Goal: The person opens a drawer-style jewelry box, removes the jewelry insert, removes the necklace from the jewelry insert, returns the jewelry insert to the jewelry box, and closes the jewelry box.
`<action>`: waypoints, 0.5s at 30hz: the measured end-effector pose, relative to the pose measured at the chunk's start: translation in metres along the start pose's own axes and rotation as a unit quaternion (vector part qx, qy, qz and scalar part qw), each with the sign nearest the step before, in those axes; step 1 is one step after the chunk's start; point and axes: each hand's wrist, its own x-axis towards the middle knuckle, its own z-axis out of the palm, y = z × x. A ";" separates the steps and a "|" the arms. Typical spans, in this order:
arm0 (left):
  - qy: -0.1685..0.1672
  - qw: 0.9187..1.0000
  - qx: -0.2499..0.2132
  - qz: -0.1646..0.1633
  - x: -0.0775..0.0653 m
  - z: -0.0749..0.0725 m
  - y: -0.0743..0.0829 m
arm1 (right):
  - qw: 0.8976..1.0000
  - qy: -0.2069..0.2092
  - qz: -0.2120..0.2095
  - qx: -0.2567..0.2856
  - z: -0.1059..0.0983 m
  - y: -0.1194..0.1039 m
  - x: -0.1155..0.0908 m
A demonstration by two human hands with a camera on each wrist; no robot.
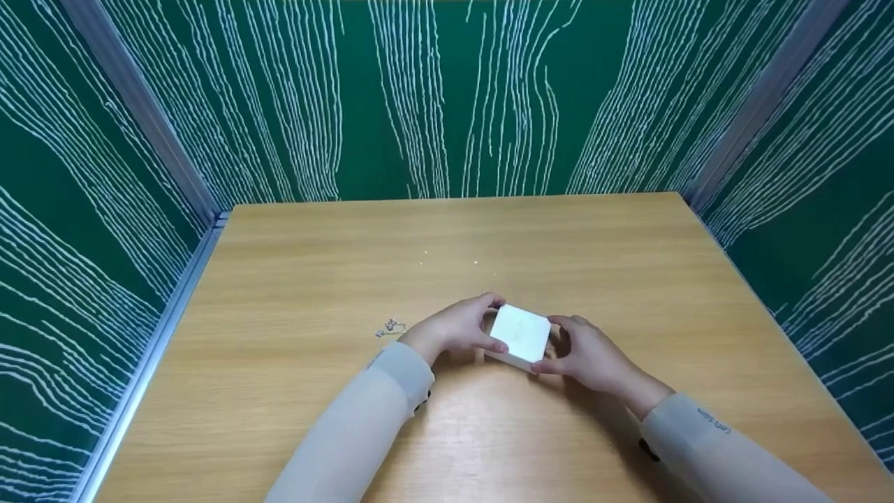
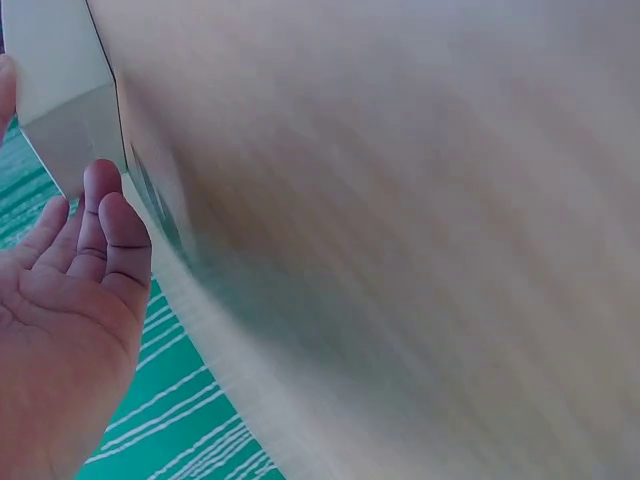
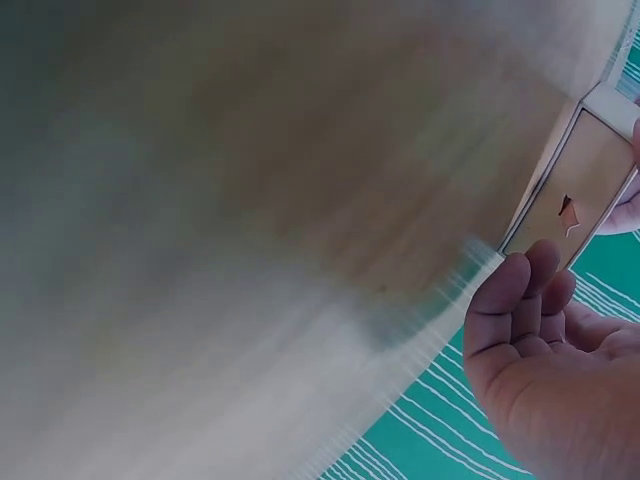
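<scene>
A small white square box point(image 1: 520, 334) is between the two hands near the middle of the wooden table. My left hand point(image 1: 457, 327) grips its left side, thumb at the near edge and fingers toward the far corner. On the opposite side my right hand point(image 1: 590, 356) pinches it between thumb and fingers. In the left wrist view the box point(image 2: 65, 85) shows pale faces above the left fingertips point(image 2: 103, 180). The right wrist view shows a tan, white-rimmed face of the box point(image 3: 590, 160) with a small dark-edged mark. Part of the box is hidden by the hands.
A thin silvery chain-like piece point(image 1: 391, 327) lies on the table point(image 1: 314, 265) just left of the left wrist. Several tiny pale specks point(image 1: 475, 263) lie farther back. Green walls with white lines point(image 1: 489, 105) stand behind and at both sides.
</scene>
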 end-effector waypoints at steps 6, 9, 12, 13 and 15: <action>-0.002 1.000 0.013 0.010 -0.008 0.012 0.005 | 1.000 -0.005 0.010 0.002 0.001 0.003 -0.015; -0.004 1.000 0.010 0.011 -0.012 0.017 0.008 | 1.000 -0.005 0.013 0.001 0.002 0.002 -0.021; -0.007 1.000 0.007 0.012 -0.017 0.020 0.011 | 1.000 -0.004 0.012 0.001 0.003 0.002 -0.027; -0.007 1.000 0.007 0.012 -0.019 0.021 0.012 | 1.000 -0.003 0.011 0.001 0.003 0.001 -0.029; -0.009 1.000 0.008 0.011 -0.022 0.023 0.014 | 1.000 -0.002 0.006 -0.002 0.003 0.001 -0.033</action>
